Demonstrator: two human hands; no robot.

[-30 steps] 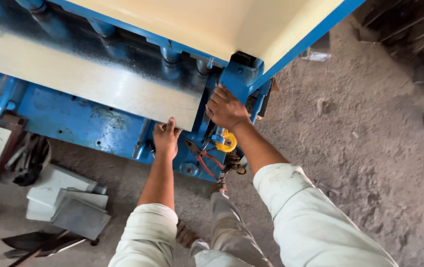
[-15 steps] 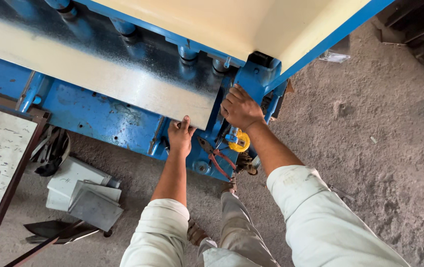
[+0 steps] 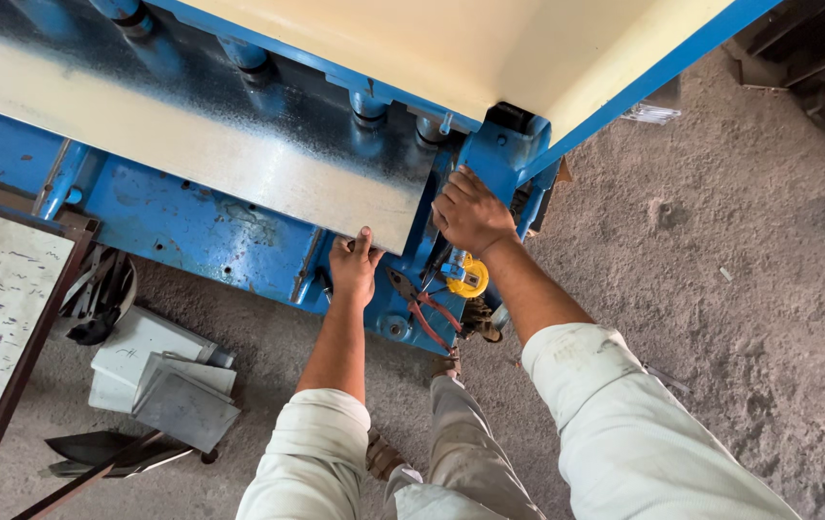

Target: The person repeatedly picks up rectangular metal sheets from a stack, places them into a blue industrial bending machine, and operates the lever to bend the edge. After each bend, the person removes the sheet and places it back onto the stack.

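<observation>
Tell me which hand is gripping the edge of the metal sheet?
The left hand grips the sheet at its near edge; the right hand rests on the blue machine frame instead.

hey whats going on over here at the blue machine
A person stands at a blue metal machine holding a flat grey metal sheet that lies in it. The left hand grips the sheet's near edge; the right hand rests at its corner by the blue frame. Red-handled pliers and a yellow tape measure lie just below.
</observation>
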